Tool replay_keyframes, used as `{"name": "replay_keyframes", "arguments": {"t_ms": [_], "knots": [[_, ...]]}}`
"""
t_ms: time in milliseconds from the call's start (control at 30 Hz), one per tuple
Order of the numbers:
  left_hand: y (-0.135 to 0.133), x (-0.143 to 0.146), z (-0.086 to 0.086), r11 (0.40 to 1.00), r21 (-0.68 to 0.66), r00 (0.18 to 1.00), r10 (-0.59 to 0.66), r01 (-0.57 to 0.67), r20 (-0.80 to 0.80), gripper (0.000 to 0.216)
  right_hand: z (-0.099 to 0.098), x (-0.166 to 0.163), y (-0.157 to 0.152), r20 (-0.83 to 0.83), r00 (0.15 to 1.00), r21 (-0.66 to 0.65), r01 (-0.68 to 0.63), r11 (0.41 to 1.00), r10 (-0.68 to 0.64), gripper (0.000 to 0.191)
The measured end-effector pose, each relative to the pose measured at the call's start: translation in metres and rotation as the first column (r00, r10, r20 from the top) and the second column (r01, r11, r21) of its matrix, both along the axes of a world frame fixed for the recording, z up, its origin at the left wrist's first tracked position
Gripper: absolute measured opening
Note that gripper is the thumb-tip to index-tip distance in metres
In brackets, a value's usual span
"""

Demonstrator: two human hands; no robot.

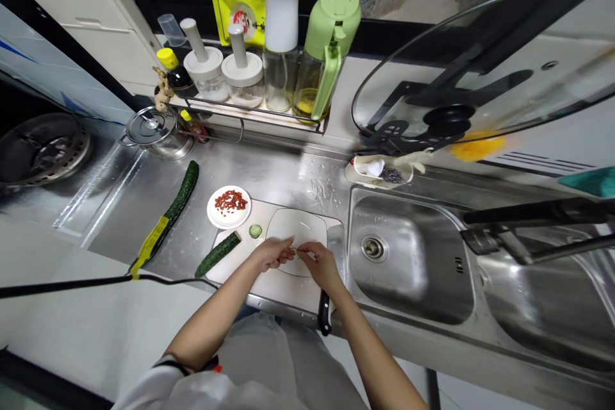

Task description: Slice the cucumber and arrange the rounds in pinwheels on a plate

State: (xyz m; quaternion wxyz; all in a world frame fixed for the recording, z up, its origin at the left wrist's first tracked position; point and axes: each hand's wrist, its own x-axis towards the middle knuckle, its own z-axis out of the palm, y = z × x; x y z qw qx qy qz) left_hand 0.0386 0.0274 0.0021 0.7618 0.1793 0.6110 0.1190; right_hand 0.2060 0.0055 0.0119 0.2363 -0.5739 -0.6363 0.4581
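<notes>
My left hand (275, 254) and my right hand (318, 262) meet over the near part of a white square plate (295, 221). The left fingers are curled, and my right thumb and fingertips pinch beside them; whatever lies between is too small to name. Under the plate is a white cutting board (252, 253). A few thin cucumber slices (255, 230) and a cut length of cucumber (218, 255) lie on its left part. Close to my right wrist, a knife's black handle (325, 315) sticks out over the front edge, its blade mostly hidden.
A round white plate (210, 214) holds small reddish-brown pieces. A whole cucumber (185, 189) with yellow tape lies farther left. Jars and oil bottles fill a wall rack (259, 115). The double sink (408, 269) is at right, below a glass lid (504, 38). A lidded pot (161, 134) stands back left.
</notes>
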Motion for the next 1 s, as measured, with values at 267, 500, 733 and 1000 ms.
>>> {"name": "replay_keyframes", "arguments": {"t_ms": [267,500,733,1000], "knots": [[0.006,0.002,-0.016,0.994,0.071,0.989,0.079,-0.089,0.128,0.041,-0.008,0.003,-0.001,-0.014,0.999,-0.072,0.043,0.997,-0.044,0.023],[0.014,0.014,-0.025,0.912,0.401,0.988,0.128,-0.084,-0.085,0.029,-0.035,0.000,0.002,-0.020,0.979,-0.187,0.195,0.963,-0.202,0.027],[0.028,0.024,-0.026,0.683,0.690,0.882,0.142,0.241,-0.449,0.016,-0.046,-0.008,0.017,0.033,0.931,-0.175,0.364,0.915,-0.364,0.027],[0.043,0.030,-0.027,0.424,0.737,0.755,0.163,0.527,-0.635,0.018,-0.039,-0.015,0.036,0.185,0.913,0.011,0.367,0.930,-0.363,0.015]]}}
